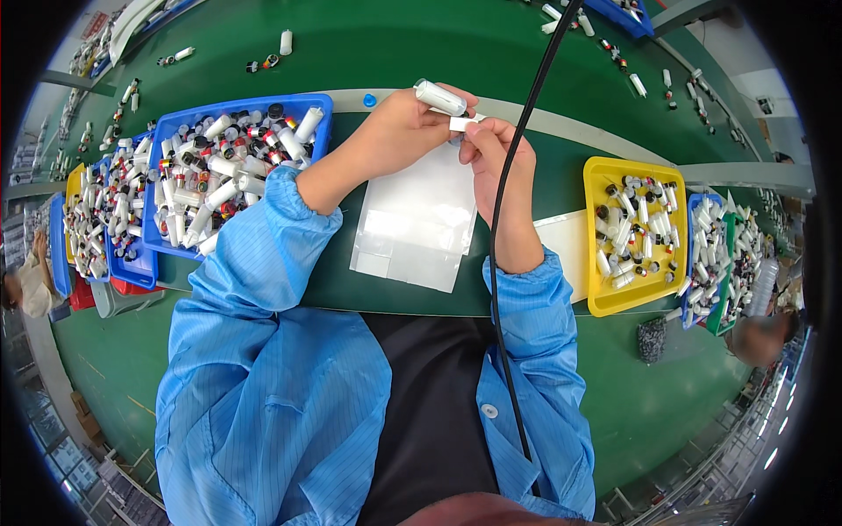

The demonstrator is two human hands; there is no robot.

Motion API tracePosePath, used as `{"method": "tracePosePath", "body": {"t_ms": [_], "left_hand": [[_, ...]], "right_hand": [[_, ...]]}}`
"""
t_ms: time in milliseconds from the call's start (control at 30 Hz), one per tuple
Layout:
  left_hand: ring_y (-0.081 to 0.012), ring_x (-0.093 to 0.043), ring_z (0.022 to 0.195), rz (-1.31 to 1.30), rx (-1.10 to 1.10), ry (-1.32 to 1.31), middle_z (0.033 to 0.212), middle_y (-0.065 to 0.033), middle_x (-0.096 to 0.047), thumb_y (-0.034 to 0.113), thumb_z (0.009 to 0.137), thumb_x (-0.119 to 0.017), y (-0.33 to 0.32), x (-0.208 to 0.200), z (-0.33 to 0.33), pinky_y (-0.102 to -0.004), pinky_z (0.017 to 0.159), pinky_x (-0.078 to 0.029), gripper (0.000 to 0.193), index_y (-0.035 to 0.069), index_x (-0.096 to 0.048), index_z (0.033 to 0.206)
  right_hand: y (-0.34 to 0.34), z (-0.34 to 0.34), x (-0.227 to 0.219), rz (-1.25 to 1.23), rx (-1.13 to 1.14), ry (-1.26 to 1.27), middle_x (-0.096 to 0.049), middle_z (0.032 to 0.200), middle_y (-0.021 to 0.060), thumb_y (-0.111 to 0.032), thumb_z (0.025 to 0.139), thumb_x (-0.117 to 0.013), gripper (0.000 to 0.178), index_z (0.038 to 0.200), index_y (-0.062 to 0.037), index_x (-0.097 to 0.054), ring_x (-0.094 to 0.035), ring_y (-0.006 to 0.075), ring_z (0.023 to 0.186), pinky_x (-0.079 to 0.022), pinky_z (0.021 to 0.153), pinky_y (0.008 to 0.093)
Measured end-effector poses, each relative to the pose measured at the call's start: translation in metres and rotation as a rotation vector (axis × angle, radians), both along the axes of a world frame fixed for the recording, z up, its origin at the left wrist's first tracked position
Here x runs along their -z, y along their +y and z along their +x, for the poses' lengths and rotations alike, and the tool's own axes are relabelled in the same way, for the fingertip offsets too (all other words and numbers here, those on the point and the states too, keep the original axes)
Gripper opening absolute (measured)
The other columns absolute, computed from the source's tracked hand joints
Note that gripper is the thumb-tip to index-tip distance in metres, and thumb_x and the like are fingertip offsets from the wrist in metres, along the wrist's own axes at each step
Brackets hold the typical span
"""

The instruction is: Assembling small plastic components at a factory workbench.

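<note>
Above the middle of the bench, my left hand (396,130) is closed around a white cylindrical bottle (440,98), which tilts with its end toward the right. Close beside it, my right hand (504,158) pinches a small white rectangular piece (460,124) between thumb and fingers. The two hands nearly touch, and some of their fingertips hide one another. Below them a clear plastic sheet or bag (414,228) with a pale surface lies flat on the green bench. A small blue cap (369,100) sits past my left wrist.
A blue tray (326,110) heaped with white bottles stands at left, its near corner beside my left sleeve. At right is a yellow tray (601,302) with similar smaller parts. A black cable (500,219) hangs across the view. Loose bottles (286,42) lie on the far green surface.
</note>
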State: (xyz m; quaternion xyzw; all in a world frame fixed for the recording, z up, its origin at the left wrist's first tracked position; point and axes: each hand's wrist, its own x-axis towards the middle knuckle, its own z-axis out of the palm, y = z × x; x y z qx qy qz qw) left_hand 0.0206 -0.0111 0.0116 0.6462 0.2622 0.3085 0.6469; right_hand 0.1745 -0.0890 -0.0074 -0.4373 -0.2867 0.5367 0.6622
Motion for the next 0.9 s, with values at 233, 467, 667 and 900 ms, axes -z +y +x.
{"method": "tracePosePath", "body": {"t_ms": [233,467,667,900], "left_hand": [[-0.0158,-0.068,0.101,-0.017,0.009,0.027,0.107,-0.0106,-0.070,-0.003,0.092,-0.061,-0.005,-0.012,-0.002,-0.0280,0.088,-0.055,0.028,-0.002,-0.065,0.120],[-0.0143,-0.067,0.101,-0.072,0.035,0.033,0.112,-0.0107,-0.069,0.004,0.095,-0.066,-0.001,-0.016,-0.003,-0.0286,0.091,-0.056,0.031,-0.004,-0.064,0.124],[-0.0171,-0.068,0.102,-0.203,0.057,0.005,0.116,-0.0112,-0.069,0.004,0.094,-0.066,-0.008,-0.030,0.000,-0.0293,0.093,-0.056,0.036,-0.002,-0.062,0.130],[-0.0205,-0.066,0.109,-0.159,0.030,-0.046,0.119,-0.0140,-0.068,0.002,0.093,-0.067,-0.013,-0.033,-0.001,-0.0318,0.093,-0.055,0.043,-0.001,-0.058,0.135]], "right_hand": [[-0.003,-0.008,0.004,0.046,0.124,-0.113,-0.062,0.073,0.0015,-0.010,0.092,-0.073,0.014,0.095,0.0012,-0.065,-0.055,0.0061,0.063,-0.041,0.059,0.0192],[-0.005,-0.007,0.003,0.101,0.165,-0.138,-0.064,0.080,0.0009,-0.009,0.091,-0.074,0.014,0.095,-0.0004,-0.063,-0.058,0.0047,0.070,-0.043,0.061,0.0179],[0.001,0.004,0.021,0.148,-0.124,0.318,-0.065,0.105,0.0040,-0.016,0.095,-0.068,0.023,0.114,-0.0063,-0.058,-0.060,0.0107,0.096,-0.047,0.083,0.0288],[0.003,0.008,0.011,0.161,-0.333,0.426,-0.062,0.116,0.0069,-0.028,0.100,-0.059,0.029,0.122,-0.0087,-0.059,-0.056,0.0148,0.105,-0.045,0.091,0.0345]]}}
